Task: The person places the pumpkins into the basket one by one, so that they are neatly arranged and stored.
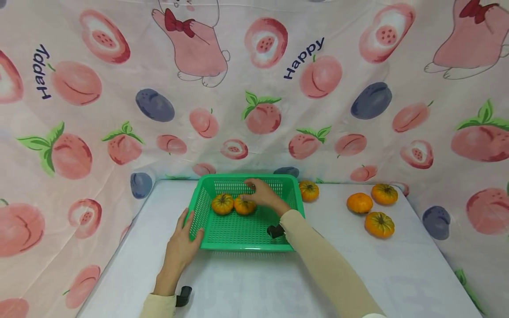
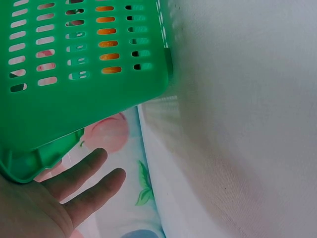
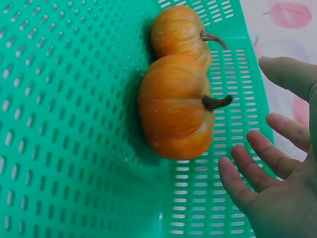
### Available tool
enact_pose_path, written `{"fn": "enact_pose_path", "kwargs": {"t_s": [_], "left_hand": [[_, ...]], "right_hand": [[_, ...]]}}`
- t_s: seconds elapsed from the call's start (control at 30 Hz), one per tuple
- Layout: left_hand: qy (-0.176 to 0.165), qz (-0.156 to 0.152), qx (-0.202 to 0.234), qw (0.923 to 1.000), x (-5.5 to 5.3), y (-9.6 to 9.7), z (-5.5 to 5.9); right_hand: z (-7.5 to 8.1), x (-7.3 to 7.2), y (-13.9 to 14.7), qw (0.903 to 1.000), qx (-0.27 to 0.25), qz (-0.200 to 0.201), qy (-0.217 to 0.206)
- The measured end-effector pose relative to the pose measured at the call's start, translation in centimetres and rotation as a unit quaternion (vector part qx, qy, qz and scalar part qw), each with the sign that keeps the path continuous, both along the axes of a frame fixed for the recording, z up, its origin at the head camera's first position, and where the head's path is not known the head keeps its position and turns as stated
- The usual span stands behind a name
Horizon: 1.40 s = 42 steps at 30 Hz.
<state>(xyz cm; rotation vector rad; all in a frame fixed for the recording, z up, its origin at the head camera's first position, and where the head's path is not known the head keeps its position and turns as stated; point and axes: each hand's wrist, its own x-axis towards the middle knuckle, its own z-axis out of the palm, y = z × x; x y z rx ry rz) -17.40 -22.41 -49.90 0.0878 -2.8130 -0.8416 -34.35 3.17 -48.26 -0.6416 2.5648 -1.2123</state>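
Note:
Two small orange pumpkins, a left one [image 1: 222,204] and a right one [image 1: 244,206], sit side by side in a green plastic basket [image 1: 246,246]. Over the right pumpkin reaches my right hand [image 1: 262,193]; in the right wrist view its fingers are spread and apart from both pumpkins, holding nothing. My left hand [image 1: 184,243] is at the basket's left side, fingers extended along the rim. The left wrist view shows two of its fingers straight below the basket's slotted wall [image 2: 89,99].
One pumpkin [image 1: 309,191] stands just outside the basket's right back corner. Farther right on the white table [image 1: 338,247] lie three more pumpkins [image 1: 379,225] in a loose group. A fruit-printed cloth [image 1: 238,88] hangs behind the table.

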Motion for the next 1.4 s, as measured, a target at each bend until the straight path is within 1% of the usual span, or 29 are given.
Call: {"fn": "enact_pose_path", "kwargs": {"t_s": [0.13, 0.33, 0.43, 0.57, 0.7, 0.87, 1.03, 1.2, 1.4], "left_hand": [[-0.010, -0.003, -0.001, 1.0000, -0.1, 0.0, -0.2], [-0.008, -0.005, -0.002, 1.0000, -0.2, 0.0, -0.4], [-0.006, -0.004, 0.000, 1.0000, -0.1, 0.0, -0.4], [-0.009, -0.005, 0.000, 0.9999, -0.1, 0.0, -0.4], [-0.009, -0.007, 0.000, 0.9999, -0.1, -0.1, -0.3], [-0.012, -0.008, 0.000, 0.9999, -0.2, -0.2, -0.4], [-0.015, -0.008, 0.003, 0.9999, -0.2, -0.2, -0.3], [-0.012, -0.009, 0.005, 0.9999, -0.1, -0.2, -0.3], [-0.007, -0.012, 0.005, 0.9999, 0.0, -0.2, -0.3]], "right_hand": [[0.5, 0.3, 0.2, 0.9999, -0.012, -0.004, 0.009], [1.9, 0.9, 0.5, 0.9998, -0.017, -0.006, 0.010], [2.5, 1.1, 0.7, 0.9998, -0.011, -0.006, 0.018], [3.4, 1.5, 1.1, 0.9993, -0.018, 0.000, 0.034], [4.5, 2.1, 1.5, 0.9983, -0.032, 0.002, 0.049], [6.1, 3.0, 1.8, 0.9975, -0.041, 0.002, 0.058], [7.4, 3.9, 2.3, 0.9956, -0.058, 0.011, 0.072], [8.3, 5.0, 2.9, 0.9930, -0.074, 0.017, 0.090], [9.3, 6.2, 3.5, 0.9887, -0.085, 0.020, 0.122]]}}
